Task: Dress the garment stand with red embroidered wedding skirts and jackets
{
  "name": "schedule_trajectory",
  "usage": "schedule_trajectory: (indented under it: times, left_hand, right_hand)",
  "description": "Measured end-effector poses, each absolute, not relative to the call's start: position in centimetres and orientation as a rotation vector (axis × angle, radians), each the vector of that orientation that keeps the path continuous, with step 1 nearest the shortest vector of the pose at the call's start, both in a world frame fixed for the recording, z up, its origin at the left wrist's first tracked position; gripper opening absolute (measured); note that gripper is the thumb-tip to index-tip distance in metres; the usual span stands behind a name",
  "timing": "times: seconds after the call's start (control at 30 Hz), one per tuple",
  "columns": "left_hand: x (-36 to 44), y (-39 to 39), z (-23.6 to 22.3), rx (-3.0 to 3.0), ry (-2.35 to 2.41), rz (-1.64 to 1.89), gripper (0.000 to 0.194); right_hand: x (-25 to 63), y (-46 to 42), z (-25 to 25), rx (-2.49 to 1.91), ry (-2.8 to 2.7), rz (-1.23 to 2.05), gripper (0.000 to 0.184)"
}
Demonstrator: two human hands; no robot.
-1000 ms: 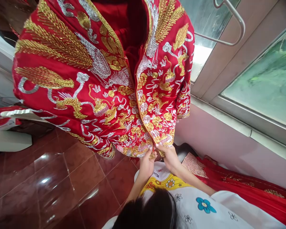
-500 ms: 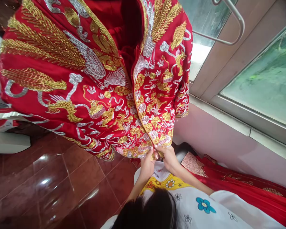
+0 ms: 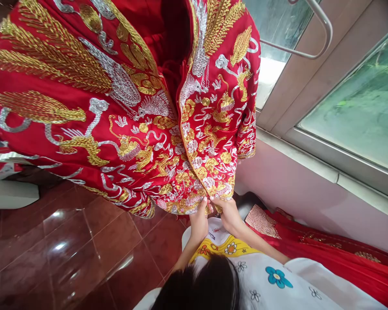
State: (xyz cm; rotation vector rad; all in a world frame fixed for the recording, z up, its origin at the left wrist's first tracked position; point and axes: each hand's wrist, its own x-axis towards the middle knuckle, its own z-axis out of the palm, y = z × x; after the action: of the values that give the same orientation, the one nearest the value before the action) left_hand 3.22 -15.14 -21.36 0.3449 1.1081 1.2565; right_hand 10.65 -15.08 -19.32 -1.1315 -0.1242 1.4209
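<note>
A red jacket with dense gold and silver embroidery hangs before me, its collar open and dark red lining showing. Both of my hands are at its lower front edge, where the two front panels meet. My left hand pinches the hem of the left-side panel, thumb on top. Close beside it, my right hand grips the corner of the right-side panel, thumb also on top. The other fingers are mostly hidden behind the cloth. The panels lie edge to edge near my thumbs, and no fastener is visible there.
At right stand a metal-framed window with a curved white handle and a pink wall. Red fabric lies low along that wall. Glossy reddish floor tiles spread at lower left, beside a white object.
The jacket's left shoulder side has shifted slightly toward the left and nearer. Both hands keep their grip at the hem, almost unmoved.
</note>
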Motion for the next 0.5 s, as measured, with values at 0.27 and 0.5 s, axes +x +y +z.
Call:
schedule_trajectory:
  times: [0.27,0.5]
  left_hand:
    - [3.31,-15.2,-21.23,0.32,1.158,1.258,0.029]
    - [3.12,-15.12,-21.01,0.3,1.1,1.246,0.026]
  right_hand:
    - [10.7,-14.89,-19.13,-1.129,-0.112,1.42,0.026]
    - [10.66,-15.03,-19.38,-1.091,-0.164,1.486,0.02]
